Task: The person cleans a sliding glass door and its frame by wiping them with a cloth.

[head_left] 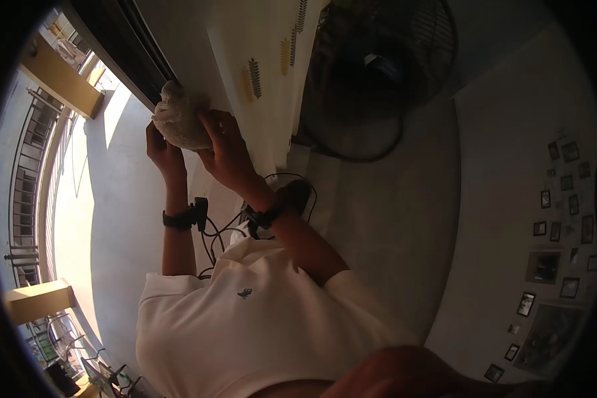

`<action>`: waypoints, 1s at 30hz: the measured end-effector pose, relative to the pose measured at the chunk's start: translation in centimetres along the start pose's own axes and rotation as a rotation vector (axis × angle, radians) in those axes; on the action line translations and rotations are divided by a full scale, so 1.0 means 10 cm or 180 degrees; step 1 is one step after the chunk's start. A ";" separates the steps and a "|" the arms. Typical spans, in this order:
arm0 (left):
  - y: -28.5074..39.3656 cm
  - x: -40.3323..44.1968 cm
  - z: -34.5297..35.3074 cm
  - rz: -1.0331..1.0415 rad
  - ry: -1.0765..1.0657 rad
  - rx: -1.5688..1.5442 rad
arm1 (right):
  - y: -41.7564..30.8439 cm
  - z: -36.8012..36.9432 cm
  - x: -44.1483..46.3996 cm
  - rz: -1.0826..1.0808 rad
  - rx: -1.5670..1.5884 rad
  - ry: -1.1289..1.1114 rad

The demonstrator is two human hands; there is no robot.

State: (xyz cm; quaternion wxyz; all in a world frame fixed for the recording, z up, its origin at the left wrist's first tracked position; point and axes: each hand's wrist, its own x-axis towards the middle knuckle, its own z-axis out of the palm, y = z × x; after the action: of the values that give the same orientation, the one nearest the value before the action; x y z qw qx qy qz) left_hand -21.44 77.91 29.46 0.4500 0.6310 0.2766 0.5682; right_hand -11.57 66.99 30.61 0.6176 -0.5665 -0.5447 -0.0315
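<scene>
A crumpled whitish cloth (181, 125) is bunched between my hands in the upper left of the head view, beside a dark grooved frame (127, 46). My left hand (164, 151) holds the cloth's lower left side, its fingers partly hidden behind it. On the right side, my right hand (227, 147) grips the cloth with bent fingers. Dark bands circle both wrists, and black cables (213, 233) hang between the forearms. To the right of the cloth stands a pale panel (229, 40) with leaf patterns.
A dark round fan (438, 40) is at the upper right, its details in shadow. Small picture frames (526, 304) hang on the right wall. Railings (28, 192) and yellowish pillars (60, 76) stand at the left in bright light. Various items (103, 371) are at the lower left.
</scene>
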 end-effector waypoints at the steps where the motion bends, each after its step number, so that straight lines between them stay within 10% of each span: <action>1: -0.09 -0.06 0.00 -0.0130 -0.0130 -0.0043 | 0.11 0.12 -0.11 -0.0019 -0.0041 0.0123; 7: -0.87 -0.46 -0.53 -0.0885 -0.1778 0.1993 | 1.02 0.12 -0.70 -0.0149 -0.0448 -0.0722; 10: -1.20 -0.57 -0.76 -0.0591 -0.1169 0.0337 | 1.17 -0.06 -0.62 -0.0355 -0.0601 -0.1065; 15: -0.33 -0.37 -0.18 -0.0615 -0.0055 -0.0345 | 0.56 -0.40 0.31 -0.0797 -0.0478 0.0432; 19: -0.57 -0.49 -0.12 0.0424 -0.0055 0.1544 | 0.57 -0.42 0.71 -0.0875 -0.0279 0.0375; 24: -0.33 -0.30 0.21 0.0269 0.1040 0.1849 | 1.09 -0.39 0.72 -0.0324 0.0514 -0.1237; 26: -0.11 -0.22 0.40 0.0416 0.1207 0.0471 | 1.20 -0.68 0.85 -0.0137 0.0671 -0.1564; 28: 0.27 -0.01 0.85 0.1697 0.2302 0.2962 | 1.47 -1.02 1.07 -0.0784 0.0730 -0.2688; 30: 0.28 -0.01 1.08 0.2998 0.2716 0.2404 | 1.67 -1.57 1.22 -0.0890 0.0931 -0.1920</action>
State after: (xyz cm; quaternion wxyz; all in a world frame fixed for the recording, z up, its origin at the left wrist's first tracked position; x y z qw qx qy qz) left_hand -11.48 73.79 32.45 -0.2361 0.5190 0.3040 0.7632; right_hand 14.34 68.52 31.81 0.4934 -0.3760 -0.7733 0.1312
